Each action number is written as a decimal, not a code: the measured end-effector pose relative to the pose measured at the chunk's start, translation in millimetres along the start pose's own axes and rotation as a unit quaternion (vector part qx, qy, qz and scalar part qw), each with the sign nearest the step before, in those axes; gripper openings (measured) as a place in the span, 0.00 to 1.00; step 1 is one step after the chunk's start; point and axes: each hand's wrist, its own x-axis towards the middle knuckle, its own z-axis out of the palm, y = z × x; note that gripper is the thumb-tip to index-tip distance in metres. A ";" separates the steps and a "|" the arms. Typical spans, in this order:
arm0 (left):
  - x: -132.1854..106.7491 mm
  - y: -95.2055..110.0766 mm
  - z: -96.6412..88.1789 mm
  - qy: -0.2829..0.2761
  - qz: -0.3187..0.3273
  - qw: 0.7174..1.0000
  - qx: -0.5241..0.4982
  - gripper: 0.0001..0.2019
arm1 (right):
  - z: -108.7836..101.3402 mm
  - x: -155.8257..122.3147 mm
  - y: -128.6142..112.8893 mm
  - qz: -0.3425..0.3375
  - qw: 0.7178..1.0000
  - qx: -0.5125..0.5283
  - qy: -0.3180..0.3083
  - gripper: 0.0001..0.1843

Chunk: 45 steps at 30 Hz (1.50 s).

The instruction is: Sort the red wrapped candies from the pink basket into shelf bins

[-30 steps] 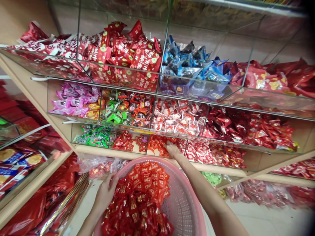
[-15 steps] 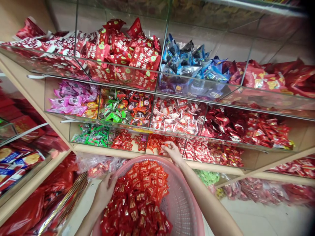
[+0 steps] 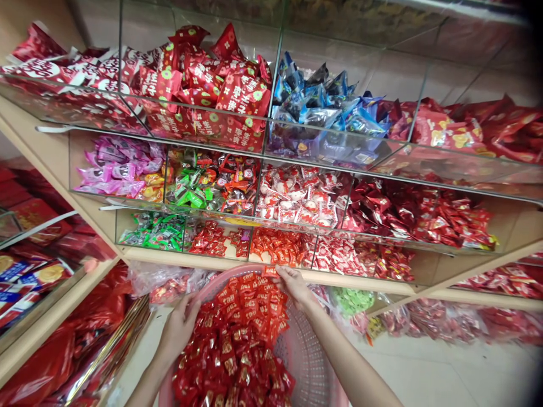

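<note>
A pink plastic basket point(image 3: 307, 362) sits low in front of me, heaped with red wrapped candies point(image 3: 237, 345). My left hand point(image 3: 180, 328) grips the basket's left rim. My right hand point(image 3: 292, 285) is over the far rim of the basket, fingers pinched on a red wrapped candy point(image 3: 270, 272). Just above it lies the bottom shelf compartment of orange-red candies point(image 3: 282, 251) behind a glass front.
Glass-fronted shelves point(image 3: 271, 150) hold bins of red, blue, purple, green and white wrapped sweets. Clear bags of candy point(image 3: 169, 282) lie under the bottom shelf. A side shelf point(image 3: 38, 265) with red boxes stands at left. Pale floor tiles point(image 3: 458, 373) show at right.
My right hand has drawn back out of the bottom shelf compartment and down to the basket's far rim, holding a red candy. The left hand stays on the rim.
</note>
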 end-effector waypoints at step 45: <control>-0.4 0.5 -0.3 0.003 -0.007 1.000 0.016 0.19 | -45.2 -31.8 23.8 -0.027 0.927 -0.373 0.015 0.14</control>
